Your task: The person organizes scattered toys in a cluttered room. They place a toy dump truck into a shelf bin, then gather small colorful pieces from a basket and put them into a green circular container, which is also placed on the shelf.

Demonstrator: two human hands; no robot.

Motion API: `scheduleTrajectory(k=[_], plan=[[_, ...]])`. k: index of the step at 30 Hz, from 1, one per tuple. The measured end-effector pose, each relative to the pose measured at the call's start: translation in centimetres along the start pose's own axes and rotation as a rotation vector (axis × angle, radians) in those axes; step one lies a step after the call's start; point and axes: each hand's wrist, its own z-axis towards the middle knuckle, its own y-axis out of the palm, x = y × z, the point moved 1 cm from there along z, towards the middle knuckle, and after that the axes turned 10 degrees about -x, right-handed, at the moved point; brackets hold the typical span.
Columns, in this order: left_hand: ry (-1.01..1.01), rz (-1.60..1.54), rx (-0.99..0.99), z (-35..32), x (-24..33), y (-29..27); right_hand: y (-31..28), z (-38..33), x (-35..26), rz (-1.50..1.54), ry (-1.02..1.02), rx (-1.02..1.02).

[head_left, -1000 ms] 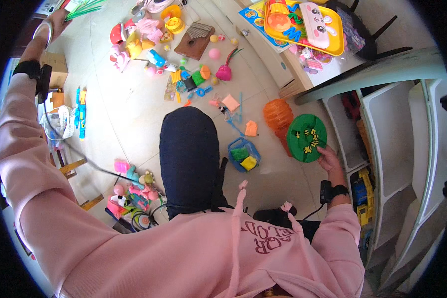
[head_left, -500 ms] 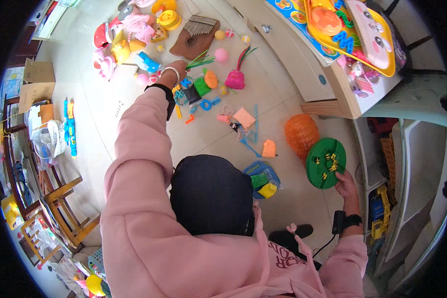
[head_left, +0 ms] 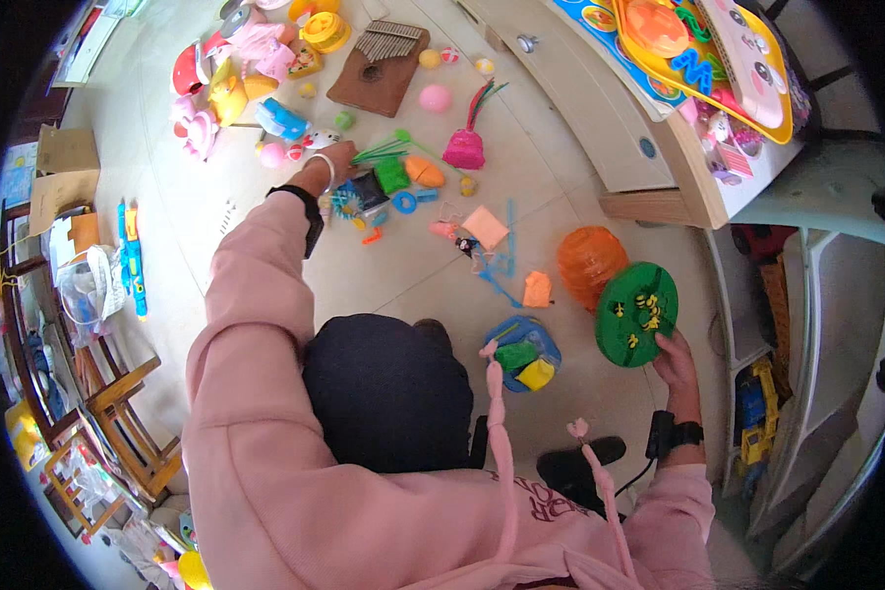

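Observation:
My left hand point(head_left: 336, 163) reaches down to the floor, its fingers closed at the near ends of some thin green stalks point(head_left: 382, 149). Close to its fingertips lie a black packet point(head_left: 368, 191), a green packet point(head_left: 392, 175) and an orange lump point(head_left: 424, 172). A spiky blue ring point(head_left: 345, 205) is just below the hand. My right hand point(head_left: 675, 358) grips the lower edge of a round green disc point(head_left: 637, 315) with small yellow pieces on its face. Behind the disc, partly covered by it, stands a rounded orange container point(head_left: 592, 265).
A wooden thumb piano point(head_left: 379, 71), a pink pouch point(head_left: 464, 149) and a pile of toys point(head_left: 265, 54) lie at the far side. A blue tray point(head_left: 523, 336) with packets sits before my knee. Drawers point(head_left: 600, 128) and shelves point(head_left: 806, 354) stand right; a wooden chair point(head_left: 123, 393) left.
My left hand has come nearer to me, and the green stalks have moved with it toward the packets. A green ball behind the hand is now uncovered. My right hand still holds the disc.

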Motion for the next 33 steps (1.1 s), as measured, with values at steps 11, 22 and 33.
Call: scheduleTrajectory(k=[11, 22, 33], plan=[[0.06, 0.238, 0.188, -3.7, 2.5, -6.7, 0.7, 0.5, -2.2, 0.014, -0.074, -0.064], [0.275, 0.069, 0.081, 6.4, 7.7, -2.7, -1.1, -4.6, -1.3, 0.108, -0.204, -0.036], [0.396, -0.092, 0.258, -1.7, 1.4, -5.4, -6.3, -8.0, -8.2, 0.042, -0.463, 0.117]])
